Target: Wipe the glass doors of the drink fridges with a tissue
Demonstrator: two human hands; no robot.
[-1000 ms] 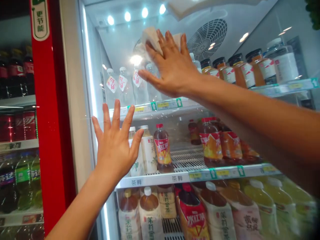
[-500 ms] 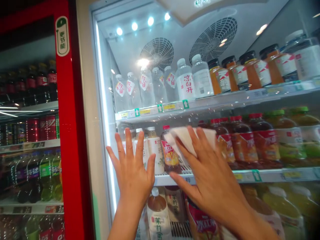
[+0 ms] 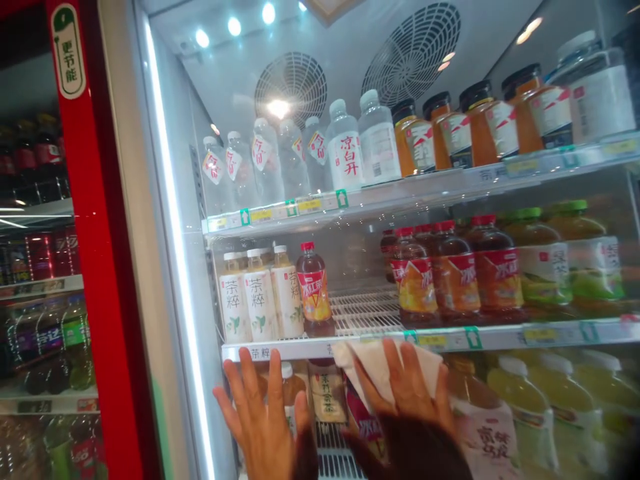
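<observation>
My left hand (image 3: 267,427) is raised with its fingers spread, palm toward the glass door (image 3: 360,267) of a lit drinks cooler; it holds nothing. To its right, my right hand (image 3: 413,420) has its fingers spread over a white cloth (image 3: 373,362), keeping it flat against the glass. The cloth sticks out above and beside the fingers, and its middle is hidden under the hand. Both hands are in the lower part of the view, around the front edge of the middle shelf (image 3: 295,349) and the bottles beneath it.
Behind the glass, clear water bottles (image 3: 345,150) and orange drink bottles (image 3: 487,127) line the top shelf. White tea bottles (image 3: 233,300) and red-capped iced tea bottles (image 3: 415,280) stand below. A red-framed cooler (image 3: 95,200) is at the left, beside a bright light strip (image 3: 173,200).
Both hands have moved down relative to the shelves, the cloth sliding from the middle-shelf bottles to below that shelf's edge. The view has shifted somewhat right.
</observation>
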